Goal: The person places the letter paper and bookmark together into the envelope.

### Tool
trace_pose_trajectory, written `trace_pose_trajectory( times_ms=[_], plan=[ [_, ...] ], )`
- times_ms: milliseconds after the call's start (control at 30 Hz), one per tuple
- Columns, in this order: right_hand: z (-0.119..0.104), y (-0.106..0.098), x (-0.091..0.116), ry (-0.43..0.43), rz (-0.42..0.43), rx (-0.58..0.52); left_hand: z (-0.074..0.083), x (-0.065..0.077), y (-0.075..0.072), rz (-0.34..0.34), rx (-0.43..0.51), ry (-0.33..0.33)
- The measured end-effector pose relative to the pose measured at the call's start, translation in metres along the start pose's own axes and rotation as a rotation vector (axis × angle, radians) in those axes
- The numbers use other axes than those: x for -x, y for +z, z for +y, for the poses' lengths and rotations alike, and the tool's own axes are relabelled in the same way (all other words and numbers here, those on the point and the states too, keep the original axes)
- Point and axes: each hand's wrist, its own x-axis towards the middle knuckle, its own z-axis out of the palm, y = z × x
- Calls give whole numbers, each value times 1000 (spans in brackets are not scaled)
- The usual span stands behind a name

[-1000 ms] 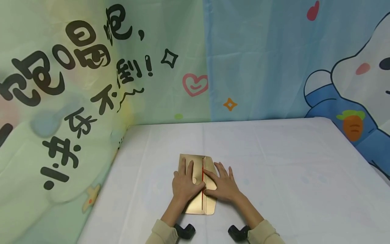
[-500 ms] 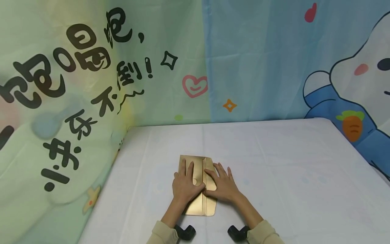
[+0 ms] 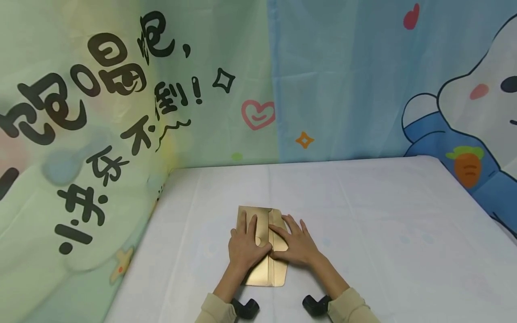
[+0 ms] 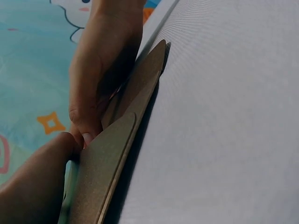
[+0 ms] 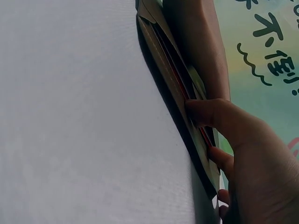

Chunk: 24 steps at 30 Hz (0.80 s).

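Observation:
A shiny gold paper envelope (image 3: 257,276) lies upright on the table in the head view, its flap (image 3: 279,274) running down the right side. My left hand (image 3: 244,251) rests flat on the body, fingers pointing away, thumb reaching to the flap's edge. On the flap lies my right hand (image 3: 296,246), fingers spread, with thumb and index fingertip at the same edge. The right wrist view shows a thin red strip (image 5: 179,84) inside the slit beside my right thumb and finger. From the left wrist view, the envelope (image 4: 100,172) appears edge-on with its layers slightly raised.
A white cloth (image 3: 375,224) covers the table around the envelope. Behind it hangs a printed curtain (image 3: 343,89), which also runs along the left side. Black wrist-mounted pieces (image 3: 246,308) stick out by both beige sleeves (image 3: 220,307).
The red line along the flap's edge, seen in the head view a second ago, no longer shows there. Both hands stay nearly in place on the envelope.

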Motion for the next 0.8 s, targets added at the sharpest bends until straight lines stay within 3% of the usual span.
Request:
trace_pose_trajectory(
  times_ms=[800],
  plan=[
    [-1,-2,2,-3,-3,6,1,-1,-1,-15,-10,-3]
  ],
)
